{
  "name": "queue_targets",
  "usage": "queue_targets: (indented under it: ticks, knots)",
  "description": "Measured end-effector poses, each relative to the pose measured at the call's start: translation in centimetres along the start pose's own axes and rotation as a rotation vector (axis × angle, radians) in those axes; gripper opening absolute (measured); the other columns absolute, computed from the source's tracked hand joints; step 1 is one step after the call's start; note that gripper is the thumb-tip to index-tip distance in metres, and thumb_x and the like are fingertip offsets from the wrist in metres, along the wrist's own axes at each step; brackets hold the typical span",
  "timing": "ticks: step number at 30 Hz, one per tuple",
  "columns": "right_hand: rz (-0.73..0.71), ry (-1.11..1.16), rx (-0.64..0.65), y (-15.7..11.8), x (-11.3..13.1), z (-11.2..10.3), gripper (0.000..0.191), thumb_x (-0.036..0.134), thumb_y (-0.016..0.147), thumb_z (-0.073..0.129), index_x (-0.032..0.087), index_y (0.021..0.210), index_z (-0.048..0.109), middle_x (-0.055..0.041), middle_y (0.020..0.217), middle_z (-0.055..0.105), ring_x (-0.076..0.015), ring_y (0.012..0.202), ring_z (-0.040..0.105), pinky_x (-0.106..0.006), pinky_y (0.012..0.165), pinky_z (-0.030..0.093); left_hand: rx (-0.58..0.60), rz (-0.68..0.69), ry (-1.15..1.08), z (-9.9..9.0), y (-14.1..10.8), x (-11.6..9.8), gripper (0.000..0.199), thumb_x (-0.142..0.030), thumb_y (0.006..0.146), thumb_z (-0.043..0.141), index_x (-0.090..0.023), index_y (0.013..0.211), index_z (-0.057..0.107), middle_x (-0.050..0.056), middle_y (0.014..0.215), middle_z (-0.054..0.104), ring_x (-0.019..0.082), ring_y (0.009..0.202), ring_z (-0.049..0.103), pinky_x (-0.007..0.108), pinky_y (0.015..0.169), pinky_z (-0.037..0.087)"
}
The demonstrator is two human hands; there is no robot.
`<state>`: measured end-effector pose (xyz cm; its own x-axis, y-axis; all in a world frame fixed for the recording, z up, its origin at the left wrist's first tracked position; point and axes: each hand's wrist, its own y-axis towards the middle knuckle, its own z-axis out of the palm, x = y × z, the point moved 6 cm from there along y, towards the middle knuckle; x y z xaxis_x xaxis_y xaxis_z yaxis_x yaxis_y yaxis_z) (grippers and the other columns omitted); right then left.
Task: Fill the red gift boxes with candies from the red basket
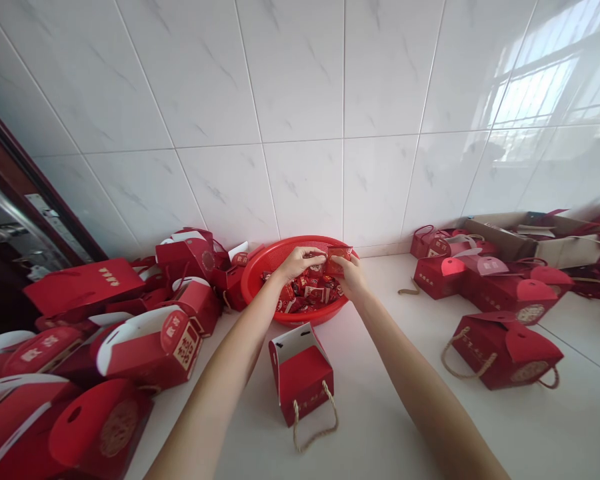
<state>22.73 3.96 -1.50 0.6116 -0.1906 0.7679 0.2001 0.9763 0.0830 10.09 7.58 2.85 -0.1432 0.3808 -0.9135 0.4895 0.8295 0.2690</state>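
Both arms reach forward over a red plastic basket filled with small red wrapped packets. My left hand is closed on a small red packet above the pile. Close beside it, my right hand pinches another red packet between thumb and fingers. Between my forearms, in front of the basket, stands a red gift box with its top open and a rope handle hanging at the front. White lining shows inside it.
Several open red boxes crowd the left side, near a door handle. On the right stand several closed red boxes and a cardboard carton. A short piece of rope lies on the white surface. A tiled wall rises behind.
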Motion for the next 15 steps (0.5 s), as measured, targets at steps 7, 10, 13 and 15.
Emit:
queue_targets:
  ticks: [7, 10, 13, 15]
  knots:
    - [-0.025, 0.012, -0.050, 0.0, 0.1, -0.2, 0.016, 0.021, 0.059, 0.071, 0.022, 0.069, 0.058, 0.0040, 0.060, 0.065, -0.0148, 0.056, 0.062, -0.026, 0.052, 0.050, 0.057, -0.058, 0.074, 0.0, 0.4, 1.0, 0.028, -0.046, 0.070, 0.068, -0.019, 0.071, 0.076, 0.004, 0.078, 0.074, 0.020, 0.080, 0.065, 0.028, 0.074, 0.049]
    - [-0.041, 0.018, -0.082, 0.1, 0.2, -0.3, 0.016, 0.021, 0.059, 0.070, 0.022, 0.069, 0.058, 0.0039, 0.061, 0.066, -0.0151, 0.057, 0.063, -0.027, 0.054, 0.052, 0.265, -0.170, 0.137, 1.5, -0.1, 2.2, 0.012, -0.033, 0.059, 0.074, -0.021, 0.061, 0.074, 0.003, 0.066, 0.072, 0.019, 0.066, 0.064, 0.027, 0.062, 0.048]
    - [-0.044, 0.016, -0.088, 0.0, 0.2, -0.4, 0.016, 0.021, 0.059, 0.071, 0.022, 0.069, 0.058, 0.0033, 0.062, 0.066, -0.0157, 0.058, 0.064, -0.028, 0.054, 0.052, 0.510, -0.295, 0.208, 3.6, -1.1, 3.8, 0.016, -0.015, 0.043, 0.075, -0.024, 0.056, 0.074, -0.001, 0.057, 0.071, 0.018, 0.052, 0.061, 0.026, 0.050, 0.044]
    - [-0.046, 0.016, -0.085, 0.0, 0.2, -0.4, 0.016, 0.022, 0.058, 0.070, 0.022, 0.069, 0.059, 0.0029, 0.063, 0.067, -0.0164, 0.059, 0.064, -0.028, 0.053, 0.052, 0.608, -0.351, 0.249, 4.6, -1.6, 4.7, 0.022, -0.010, 0.041, 0.071, -0.026, 0.055, 0.074, -0.004, 0.053, 0.069, 0.017, 0.043, 0.057, 0.025, 0.043, 0.039]
